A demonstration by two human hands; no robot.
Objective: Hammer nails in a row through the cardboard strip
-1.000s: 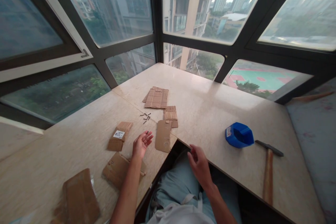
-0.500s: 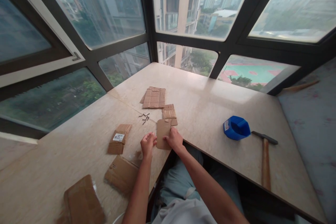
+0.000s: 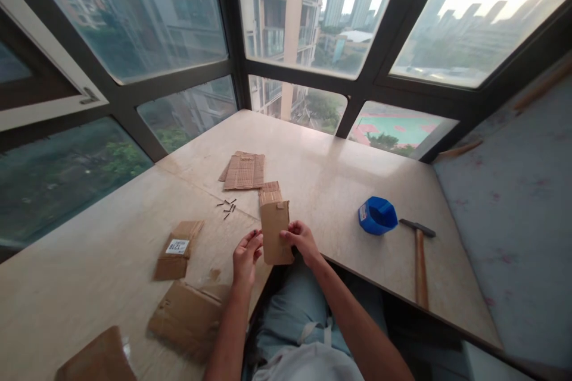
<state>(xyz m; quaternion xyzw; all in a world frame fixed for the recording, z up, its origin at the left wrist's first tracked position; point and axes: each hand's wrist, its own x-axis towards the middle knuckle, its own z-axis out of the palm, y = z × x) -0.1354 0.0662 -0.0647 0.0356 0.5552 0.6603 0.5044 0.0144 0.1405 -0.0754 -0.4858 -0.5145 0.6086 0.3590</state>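
Observation:
My right hand (image 3: 304, 241) grips the right edge of a flat brown cardboard piece (image 3: 274, 235), thumb on its face. The piece is tilted up at the table's front edge. Just to its left, my left hand (image 3: 246, 255) is closed in a pinch; a small dark tip, apparently a nail (image 3: 254, 232), shows at the fingertips. Several loose dark nails (image 3: 229, 208) lie on the table beyond that hand. Behind the held piece lies another small cardboard piece (image 3: 270, 191), partly covered from view.
Stacked cardboard (image 3: 245, 171) lies farther back. A labelled cardboard piece (image 3: 172, 265), a folded one (image 3: 187, 315) and another (image 3: 96, 360) lie left. On the right are a blue container (image 3: 378, 215) and a hammer (image 3: 420, 268). Windows edge the stone-like tabletop (image 3: 322, 190).
The view has turned right and objects shift left in it. The cardboard in my right hand is raised and more upright. My left hand stays pinched beside it, its small dark tip now visible.

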